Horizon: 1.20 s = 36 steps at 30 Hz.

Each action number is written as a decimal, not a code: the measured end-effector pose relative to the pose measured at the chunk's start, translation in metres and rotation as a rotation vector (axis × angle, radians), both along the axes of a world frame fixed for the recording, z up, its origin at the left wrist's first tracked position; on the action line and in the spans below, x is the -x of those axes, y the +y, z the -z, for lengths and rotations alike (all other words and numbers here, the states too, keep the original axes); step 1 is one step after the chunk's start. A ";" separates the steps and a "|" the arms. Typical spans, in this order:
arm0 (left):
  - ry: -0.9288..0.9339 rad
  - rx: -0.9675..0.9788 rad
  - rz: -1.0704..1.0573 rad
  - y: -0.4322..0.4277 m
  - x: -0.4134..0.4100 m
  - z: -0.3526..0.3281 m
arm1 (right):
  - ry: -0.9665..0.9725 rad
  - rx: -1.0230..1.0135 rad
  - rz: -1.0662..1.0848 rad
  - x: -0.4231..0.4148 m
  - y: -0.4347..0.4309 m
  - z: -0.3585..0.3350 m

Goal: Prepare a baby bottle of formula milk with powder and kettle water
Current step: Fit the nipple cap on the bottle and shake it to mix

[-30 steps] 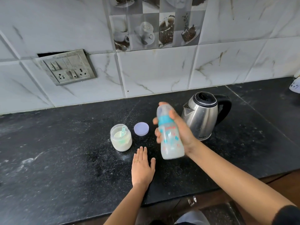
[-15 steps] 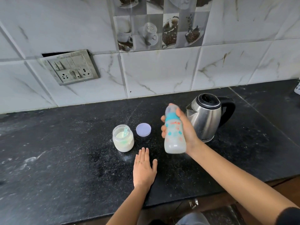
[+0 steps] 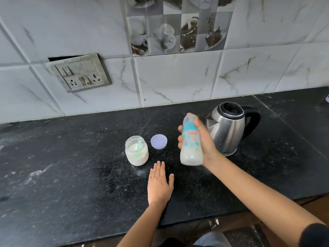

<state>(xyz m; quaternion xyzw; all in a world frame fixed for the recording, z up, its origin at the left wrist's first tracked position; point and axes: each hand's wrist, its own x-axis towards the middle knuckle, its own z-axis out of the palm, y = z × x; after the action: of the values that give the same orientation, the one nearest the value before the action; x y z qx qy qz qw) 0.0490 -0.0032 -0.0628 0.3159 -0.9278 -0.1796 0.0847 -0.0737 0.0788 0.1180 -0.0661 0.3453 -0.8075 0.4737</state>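
Note:
My right hand [image 3: 204,141] grips a baby bottle [image 3: 191,145] with a teal collar and a clear cap, held nearly upright above the counter; milky liquid fills its lower part. My left hand [image 3: 159,184] rests flat and open on the black counter [image 3: 71,166], holding nothing. An open jar of white powder [image 3: 136,151] with a pale green scoop inside stands just beyond my left hand. The jar's lilac lid [image 3: 159,141] lies flat to its right. Behind the bottle stands a steel kettle [image 3: 229,129] with a black handle, lid closed.
A switch and socket plate [image 3: 80,73] is set in the marble-tiled wall at the back left. Powder specks dust the counter around the jar. The counter's front edge runs below my forearms, and a white object [image 3: 327,98] shows at the far right edge.
The bottle was tilted a second ago and now stands nearly upright in my right hand, slightly lower. My left hand has stayed flat on the counter.

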 end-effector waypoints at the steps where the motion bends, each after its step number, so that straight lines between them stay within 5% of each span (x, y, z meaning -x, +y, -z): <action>1: 0.000 -0.001 0.000 0.000 0.000 0.000 | -0.087 -0.006 0.082 0.007 -0.004 -0.002; 3: -0.003 0.002 0.004 0.000 0.000 0.000 | -0.130 -0.018 0.139 0.011 -0.004 -0.003; 8: -0.001 0.005 0.007 -0.001 0.000 0.000 | 0.189 -0.017 -0.038 -0.013 0.001 0.000; 13: 0.005 0.001 0.015 -0.002 -0.001 0.000 | -0.142 0.019 0.134 0.006 -0.011 -0.007; 18: -0.001 0.004 0.011 -0.002 0.000 0.001 | 0.130 0.007 -0.069 -0.016 0.006 0.003; 23: 0.002 0.003 0.015 -0.003 -0.001 0.001 | -0.118 0.063 0.107 0.005 -0.001 -0.006; 28: 0.013 0.008 0.010 -0.002 -0.001 0.001 | 0.123 0.005 -0.063 -0.021 0.001 -0.001; 32: 0.025 -0.011 0.023 -0.004 -0.002 0.000 | -0.175 0.072 0.114 -0.004 -0.008 -0.013; 36: 0.011 0.003 0.031 -0.003 -0.003 -0.001 | 0.061 -0.046 -0.028 -0.020 -0.003 0.004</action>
<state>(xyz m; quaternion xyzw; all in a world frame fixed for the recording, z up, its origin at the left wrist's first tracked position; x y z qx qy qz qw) 0.0516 -0.0059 -0.0616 0.3004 -0.9324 -0.1812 0.0872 -0.0534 0.0758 0.1139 -0.0846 0.3769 -0.7904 0.4754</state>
